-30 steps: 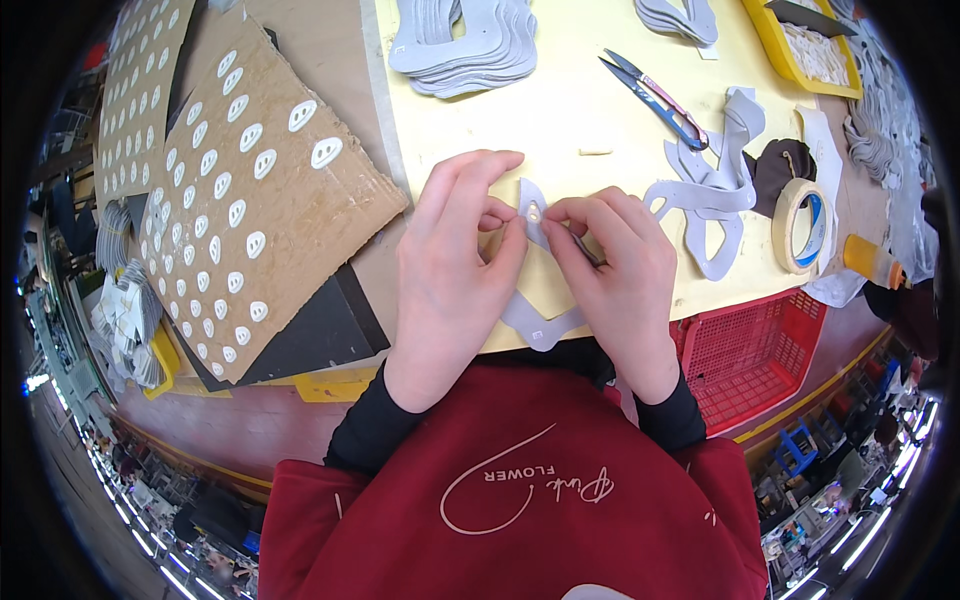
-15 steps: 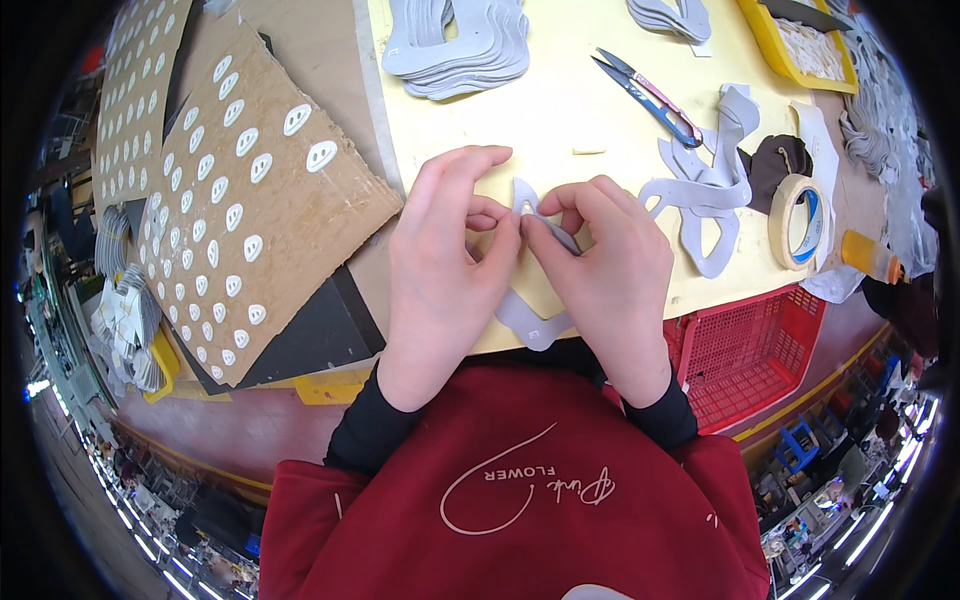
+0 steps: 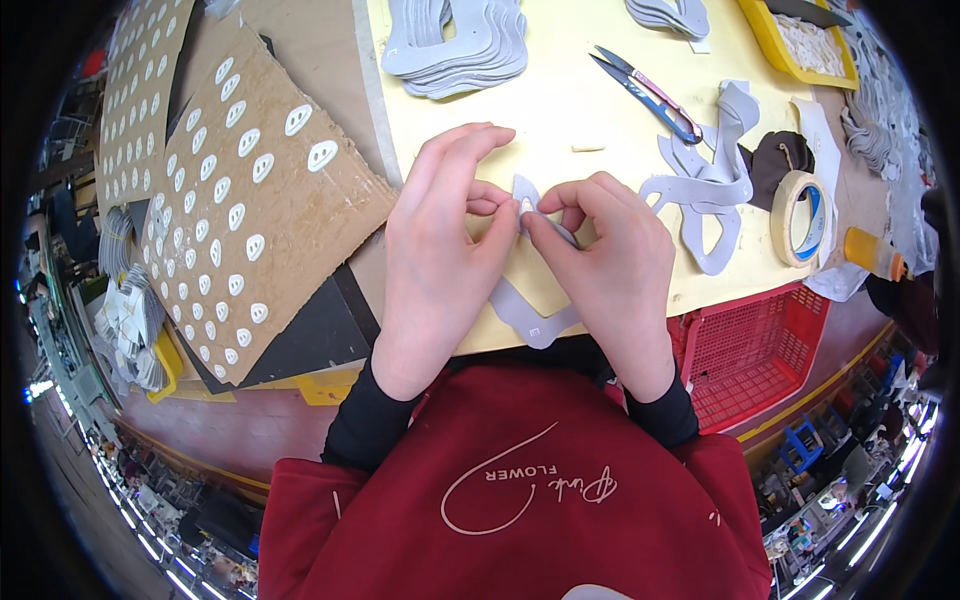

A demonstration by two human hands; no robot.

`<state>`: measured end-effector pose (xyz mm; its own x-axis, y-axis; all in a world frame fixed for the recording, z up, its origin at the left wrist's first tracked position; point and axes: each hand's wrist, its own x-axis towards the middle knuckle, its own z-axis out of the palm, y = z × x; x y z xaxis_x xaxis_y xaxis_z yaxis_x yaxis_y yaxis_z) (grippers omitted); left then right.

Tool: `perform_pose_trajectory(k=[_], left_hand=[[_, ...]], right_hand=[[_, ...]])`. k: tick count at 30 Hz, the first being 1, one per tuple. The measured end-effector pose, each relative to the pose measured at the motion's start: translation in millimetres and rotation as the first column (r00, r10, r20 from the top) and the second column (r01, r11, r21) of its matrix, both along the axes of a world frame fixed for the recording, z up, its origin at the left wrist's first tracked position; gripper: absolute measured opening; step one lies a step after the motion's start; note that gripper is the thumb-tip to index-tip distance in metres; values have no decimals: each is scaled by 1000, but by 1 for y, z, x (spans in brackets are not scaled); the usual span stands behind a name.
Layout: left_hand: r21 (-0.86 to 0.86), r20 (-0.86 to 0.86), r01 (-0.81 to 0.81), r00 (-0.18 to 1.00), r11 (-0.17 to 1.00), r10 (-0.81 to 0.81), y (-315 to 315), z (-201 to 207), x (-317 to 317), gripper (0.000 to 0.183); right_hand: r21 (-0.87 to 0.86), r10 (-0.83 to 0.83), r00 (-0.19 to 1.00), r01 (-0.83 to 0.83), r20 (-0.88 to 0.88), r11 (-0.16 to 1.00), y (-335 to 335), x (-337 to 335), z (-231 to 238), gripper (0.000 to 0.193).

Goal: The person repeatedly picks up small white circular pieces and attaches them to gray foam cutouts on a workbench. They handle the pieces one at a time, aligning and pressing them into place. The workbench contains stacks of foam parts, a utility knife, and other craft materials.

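A grey, loop-shaped cut piece of soft sheet material lies on the yellow tabletop in front of me, its near corner toward the table edge. A small white piece shows on its upper tip, between my thumbs. My left hand pinches the grey piece there with thumb and forefinger, its other fingers raised and curved. Opposite it, my right hand is closed on the same tip, thumb pressed beside the white piece and fingers curled. My hands cover much of the piece's sides.
Beyond my hands lie a stack of grey pieces and thread snips. Rightward are loose grey strips, a tape roll, an orange-yellow bottle and a yellow tray. Left is a brown board with white ovals; a red basket stands below right.
My left hand's raised fingers have lifted and spread a little. My thumbs have parted slightly, so more of the white piece shows. The grey piece stays nearly in place.
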<state>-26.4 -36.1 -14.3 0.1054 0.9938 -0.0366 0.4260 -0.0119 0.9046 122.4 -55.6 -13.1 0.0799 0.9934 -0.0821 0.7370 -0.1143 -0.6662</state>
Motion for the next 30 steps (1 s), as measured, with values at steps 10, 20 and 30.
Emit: perform_pose_trajectory(k=[10,20,30], left_hand=[[-3,-24,19,1000,1000,-19,3,2,1,49],[-28,-41,22,999,999,-23,5,6,2,49],[15,-21,13,1000,1000,-13,9,3,5,47]], right_hand=[[20,4,1000,-5,15,1000,-1,0,-2,13],[33,5,1000,-6,31,999,-2,0,-4,12],[18,15,999,-16,36,1000,-1,1,-2,12]])
